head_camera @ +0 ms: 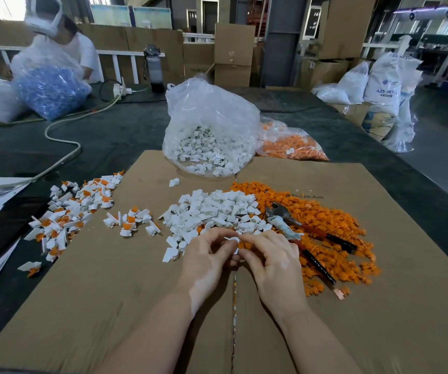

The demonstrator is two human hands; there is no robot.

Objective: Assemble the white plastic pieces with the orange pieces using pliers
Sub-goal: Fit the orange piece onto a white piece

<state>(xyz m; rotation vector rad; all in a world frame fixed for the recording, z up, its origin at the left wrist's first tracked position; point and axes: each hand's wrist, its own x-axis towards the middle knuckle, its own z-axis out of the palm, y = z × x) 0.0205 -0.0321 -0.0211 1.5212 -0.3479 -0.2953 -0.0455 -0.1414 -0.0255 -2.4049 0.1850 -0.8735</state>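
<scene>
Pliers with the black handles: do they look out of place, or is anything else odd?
Slightly. The black-handled metal pliers lie unused, half sunk in the loose orange plastic pieces, while both hands pinch a small white plastic piece. Nothing looks damaged.

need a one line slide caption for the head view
Both hands pinch a white piece over cardboard, pliers lying on the orange pile.

Both hands (pixel 240 255) together, fingertips curled and pinching.
</scene>
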